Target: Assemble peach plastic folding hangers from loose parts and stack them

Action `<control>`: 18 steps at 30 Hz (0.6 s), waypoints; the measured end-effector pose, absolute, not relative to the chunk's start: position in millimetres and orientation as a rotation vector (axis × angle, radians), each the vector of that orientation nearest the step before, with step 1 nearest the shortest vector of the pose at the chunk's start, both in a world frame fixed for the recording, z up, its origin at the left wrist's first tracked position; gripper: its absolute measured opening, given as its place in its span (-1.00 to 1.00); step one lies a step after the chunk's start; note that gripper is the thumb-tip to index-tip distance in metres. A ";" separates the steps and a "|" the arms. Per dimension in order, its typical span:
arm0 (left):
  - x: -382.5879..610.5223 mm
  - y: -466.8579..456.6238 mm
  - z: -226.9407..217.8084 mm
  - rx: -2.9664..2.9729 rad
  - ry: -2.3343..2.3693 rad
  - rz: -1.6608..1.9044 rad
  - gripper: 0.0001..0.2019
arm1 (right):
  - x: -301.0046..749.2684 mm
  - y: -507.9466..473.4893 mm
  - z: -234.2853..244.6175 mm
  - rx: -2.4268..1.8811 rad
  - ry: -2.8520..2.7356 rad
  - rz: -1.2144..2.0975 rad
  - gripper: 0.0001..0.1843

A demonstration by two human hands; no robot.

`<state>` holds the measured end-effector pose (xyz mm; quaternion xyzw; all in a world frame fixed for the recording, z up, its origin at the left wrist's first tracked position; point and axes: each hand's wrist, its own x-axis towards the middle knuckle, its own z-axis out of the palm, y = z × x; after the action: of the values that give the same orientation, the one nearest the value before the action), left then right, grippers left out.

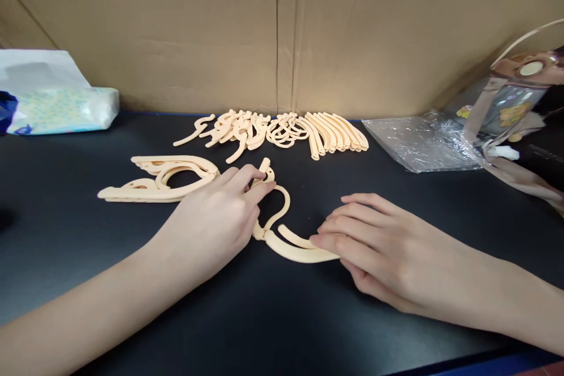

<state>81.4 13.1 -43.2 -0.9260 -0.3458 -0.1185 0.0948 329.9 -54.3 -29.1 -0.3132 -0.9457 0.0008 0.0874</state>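
A cream plastic folding clothes hanger (296, 251) lies on the black table between my hands, with its two arms spread from a joint and a curved hook part rising from that joint. My left hand (222, 205) is closed around the hanger's upper-left arm, fingertips near its end. The fingers of my right hand (392, 252) are closed over the other arm's right end and hide it. Left of my left hand lie folded hangers (194, 192), stacked close together; my wrist and knuckles sit just beside them.
Along the back lie loose hook pieces (242, 126), a heap of curved rings (288, 131) and a row of hanger arms (337, 134). A tissue pack (66, 108) stands at far left. On the right are a clear plastic bag (425, 141) and a strapped bottle (506, 103). Cardboard (198, 29) walls the back.
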 end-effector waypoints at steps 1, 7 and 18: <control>80.6 13.8 -43.5 -2.737 -1.008 -0.337 -0.54 | 330.7 -52.7 -30.4 -0.923 -2.825 -0.036 -0.68; 78.7 13.2 -43.9 -2.768 -0.895 -0.429 -0.51 | 339.4 -42.2 -35.6 -0.895 -2.794 -0.240 -0.59; 86.6 4.1 -41.0 -2.973 -0.673 -0.442 -0.71 | 343.4 -33.4 -34.6 -1.151 -2.613 -0.377 -0.78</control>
<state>86.6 4.1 -41.0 -0.9648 -0.2183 -0.1433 0.0306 343.4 -33.4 -34.6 -0.3961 -0.8996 -0.1299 0.1302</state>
